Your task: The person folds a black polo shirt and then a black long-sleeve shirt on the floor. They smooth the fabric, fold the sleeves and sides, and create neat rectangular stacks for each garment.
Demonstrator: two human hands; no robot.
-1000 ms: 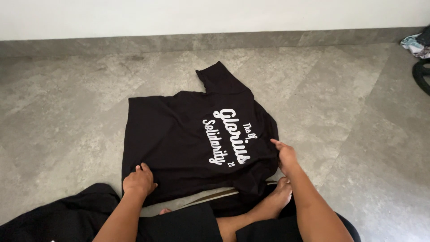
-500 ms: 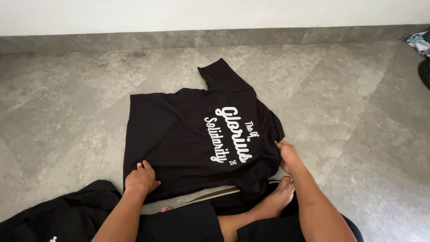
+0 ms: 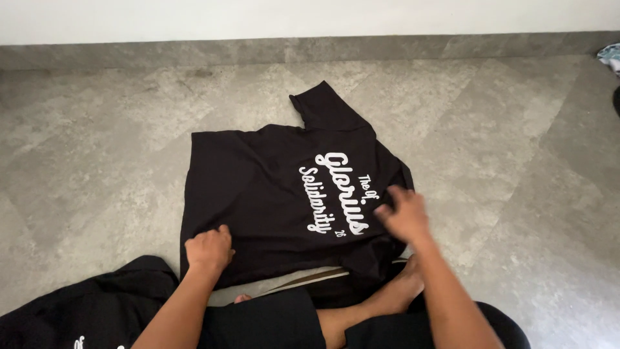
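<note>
left hand [image 3: 208, 249]: fingers curled, pressing black shirt [image 3: 278, 194] | right hand [image 3: 402, 213]: open, blurred, above shirt | floor [image 3: 116, 148]: grey

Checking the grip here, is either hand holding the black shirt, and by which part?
Left hand presses the black shirt near its near edge; right hand, blurred, is over its right side. Neither visibly grips.

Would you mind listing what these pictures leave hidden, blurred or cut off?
- Head view: the right hand is motion-blurred, so its touch on the black T-shirt cannot be told.
- The shirt's near hem is hidden by the left hand and the person's legs.
- The second dark garment is cut off by the bottom-left edge.
- The items at the right edge are cropped beyond recognition.
</note>
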